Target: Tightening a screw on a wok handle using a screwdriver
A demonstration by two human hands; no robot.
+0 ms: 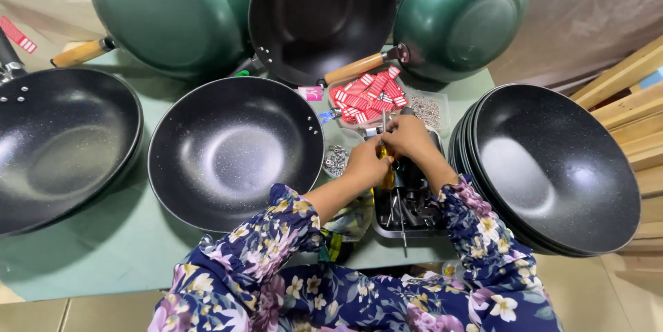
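Both hands close on a yellow-handled screwdriver (385,159), left hand (366,161) round its handle, right hand (409,136) pinching the shaft, above a tray (404,211) of metal parts, with red tags (368,95) beyond, a black pan (235,152) left and stacked pans (552,166) right.

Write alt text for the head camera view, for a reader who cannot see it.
A person in floral sleeves holds a yellow-handled screwdriver with the left hand and right hand above a tray of metal parts. Dark woks and green woks crowd the green table.
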